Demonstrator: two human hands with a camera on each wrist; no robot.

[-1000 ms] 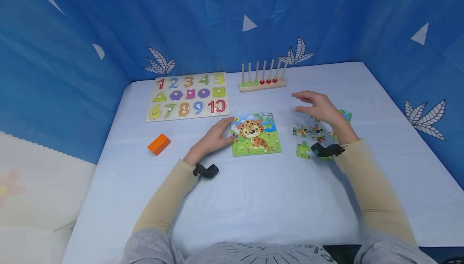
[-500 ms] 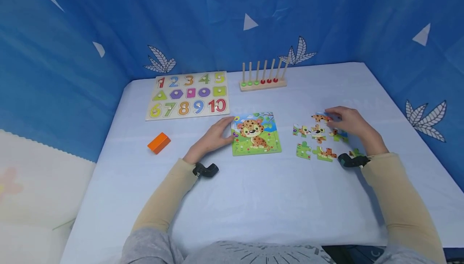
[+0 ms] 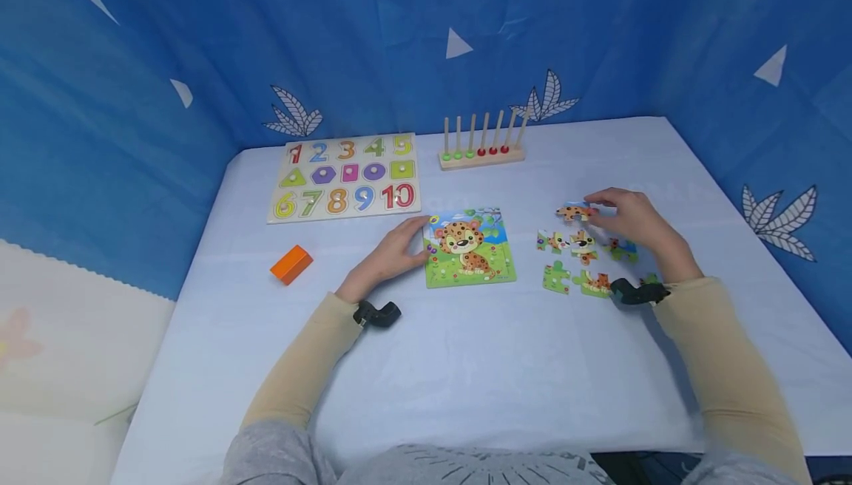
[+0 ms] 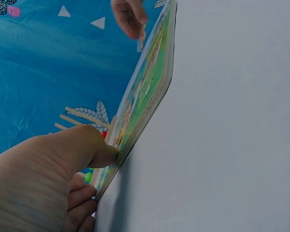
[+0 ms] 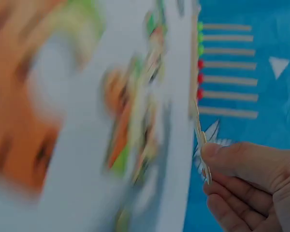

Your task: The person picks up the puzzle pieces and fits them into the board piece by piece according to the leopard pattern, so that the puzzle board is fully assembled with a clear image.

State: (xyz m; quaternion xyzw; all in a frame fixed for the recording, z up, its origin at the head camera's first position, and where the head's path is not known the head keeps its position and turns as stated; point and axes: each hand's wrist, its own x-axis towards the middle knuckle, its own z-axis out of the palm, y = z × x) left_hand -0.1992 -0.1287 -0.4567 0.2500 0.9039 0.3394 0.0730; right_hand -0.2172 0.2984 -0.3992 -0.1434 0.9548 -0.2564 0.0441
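Note:
A square jigsaw board (image 3: 474,263) with a spotted leopard cub picture lies flat on the table. My left hand (image 3: 393,250) holds its left side: the thumb (image 4: 104,155) bends onto the edge and the fingertips sit at the far corner. To the right, my right hand (image 3: 632,213) pinches a spotted orange jigsaw piece (image 3: 571,213) between thumb and fingers. The right wrist view shows this piece (image 5: 201,133) edge-on. Just nearer to me lie several loose jigsaw pieces (image 3: 583,242), some partly behind the right hand and wrist.
At the back left lies a wooden number puzzle (image 3: 345,188) with knobbed pieces. A bead rack (image 3: 482,161) with upright pegs and green and red beads stands at the back. An orange block (image 3: 291,265) lies at the left. Blue cloth (image 3: 373,41) hangs behind the table.
My right hand swung right to the loose pieces, took hold of the spotted jigsaw piece and has shifted it slightly left. My left hand and the board have stayed put.

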